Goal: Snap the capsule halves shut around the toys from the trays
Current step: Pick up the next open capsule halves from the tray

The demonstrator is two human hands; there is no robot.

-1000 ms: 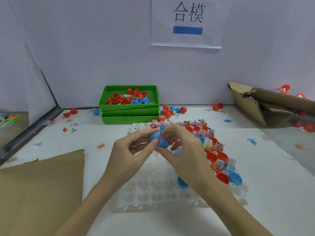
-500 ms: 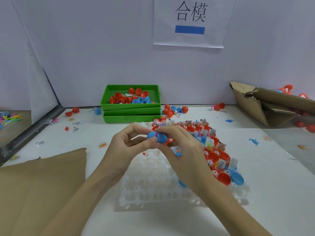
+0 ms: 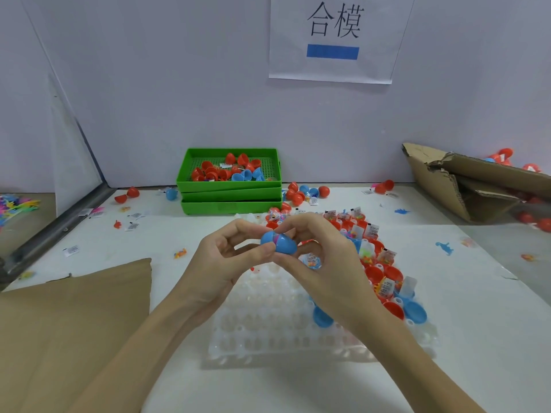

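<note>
Pinching blue capsule [image 3: 278, 241] w/ both hands' grip, L hand [image 3: 222, 263] & R hand [image 3: 325, 263], over clear tray [image 3: 268, 329] w/ toy-filled halves.

A blue capsule [image 3: 278, 242], halves nearly closed with a pink sliver showing at the seam, lies sideways above the clear tray [image 3: 268, 317], whose right side holds red and blue halves.

A white paper sheet [image 3: 337, 40] taped to the pale back wall carried two large black handwritten characters, 合模, above a solid blue bar. Small white barcode slips [image 3: 71, 250] lay on the white table, their print too small to read.
</note>
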